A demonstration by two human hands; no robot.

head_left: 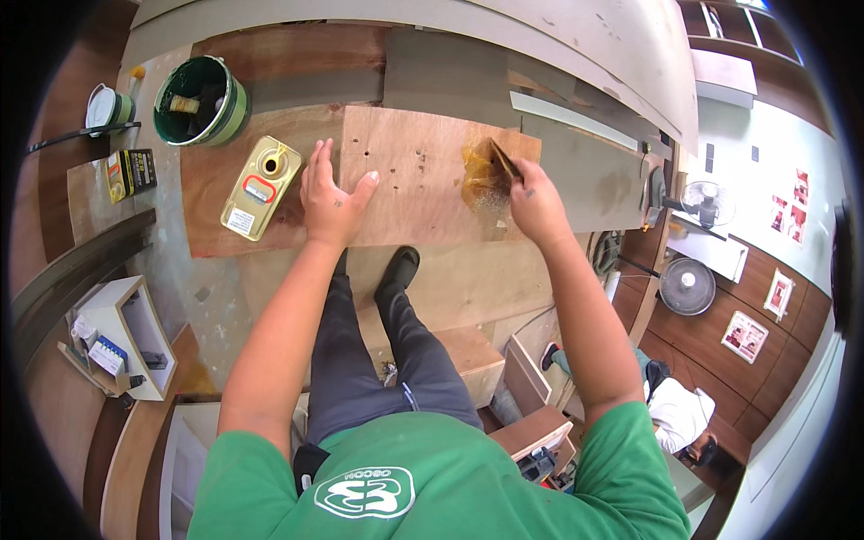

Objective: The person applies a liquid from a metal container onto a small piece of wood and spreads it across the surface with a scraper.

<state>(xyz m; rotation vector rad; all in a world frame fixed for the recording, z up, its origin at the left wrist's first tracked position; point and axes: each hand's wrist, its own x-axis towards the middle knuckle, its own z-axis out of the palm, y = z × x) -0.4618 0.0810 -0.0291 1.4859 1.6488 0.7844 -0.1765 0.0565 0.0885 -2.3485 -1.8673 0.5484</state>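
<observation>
My left hand [333, 200] lies with thumb and fingers spread on the left edge of a light plywood panel [405, 193]. My right hand [538, 202] grips a thin, flat brown spreader [504, 160] over the panel's right part. Under its lower edge is a wet, amber glue-like patch [475, 175], which thins into a whitish smear toward me. Left of my left hand, a rectangular gold tin [262, 191] with an open round mouth rests on a darker wooden board [209, 216]. Amber drips mark the tin's mouth.
A green bucket [236, 112] holding a brush stands at the far left, near a smaller pail [124, 110] and a black-and-yellow box [131, 174]. Fans [688, 286] stand at right. A person in white [681, 412] is at lower right. Wooden drawers [540, 430] lie below the bench.
</observation>
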